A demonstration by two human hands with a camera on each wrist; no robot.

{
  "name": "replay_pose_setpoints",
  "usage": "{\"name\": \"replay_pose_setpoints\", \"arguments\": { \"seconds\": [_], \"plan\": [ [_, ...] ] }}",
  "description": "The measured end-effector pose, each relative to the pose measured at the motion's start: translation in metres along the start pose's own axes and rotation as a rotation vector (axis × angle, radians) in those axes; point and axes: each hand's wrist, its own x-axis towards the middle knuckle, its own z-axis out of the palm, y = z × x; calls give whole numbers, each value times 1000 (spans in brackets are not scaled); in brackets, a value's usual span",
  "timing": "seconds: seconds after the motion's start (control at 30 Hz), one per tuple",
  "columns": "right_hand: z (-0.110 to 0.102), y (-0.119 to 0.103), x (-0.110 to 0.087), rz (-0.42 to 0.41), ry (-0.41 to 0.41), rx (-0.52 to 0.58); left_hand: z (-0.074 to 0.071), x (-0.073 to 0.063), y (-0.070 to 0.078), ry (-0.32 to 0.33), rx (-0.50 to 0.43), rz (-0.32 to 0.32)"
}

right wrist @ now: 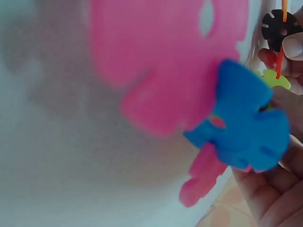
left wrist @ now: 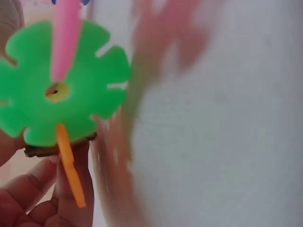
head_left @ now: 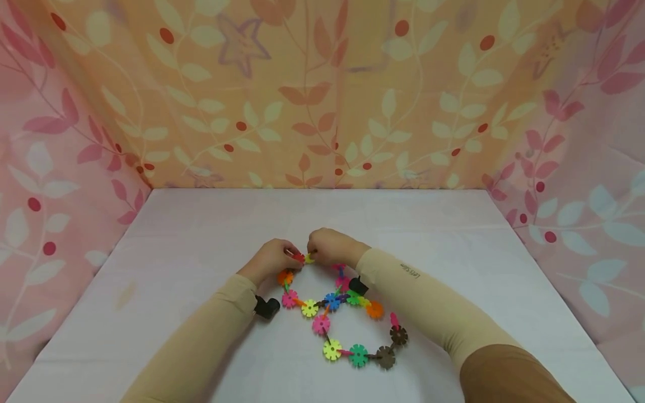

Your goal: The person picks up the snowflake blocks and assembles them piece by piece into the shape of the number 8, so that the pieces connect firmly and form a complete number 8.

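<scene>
Plastic notched flower discs are slotted together into a chain; a blue disc [head_left: 332,302] lies in its middle. My left hand [head_left: 270,260] pinches the chain's far left side, fingertips at a red disc [head_left: 298,257] and a black disc [right wrist: 277,29]. Close by, my right hand [head_left: 333,246] grips a yellow disc [head_left: 309,258] that meets the red one. In the right wrist view, a pink disc [right wrist: 161,52] and another blue disc [right wrist: 246,123] hang near the right fingers. A green disc [left wrist: 90,61] fills much of the left wrist view, partly covering the left fingers.
A lower loop of discs curves toward me, with a green disc [head_left: 358,355] and a brown disc [head_left: 386,357]. An orange disc [head_left: 375,309] lies beside the right forearm. The white tabletop [head_left: 201,224] is bordered by patterned curtains [head_left: 312,112].
</scene>
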Motion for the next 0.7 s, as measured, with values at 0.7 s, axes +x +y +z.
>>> {"name": "replay_pose_setpoints", "arguments": {
  "seconds": [0.7],
  "plan": [
    [-3, 1, -4, -109, 66, 23, 2, -1, 7, 2, 155, 48]
  ]
}}
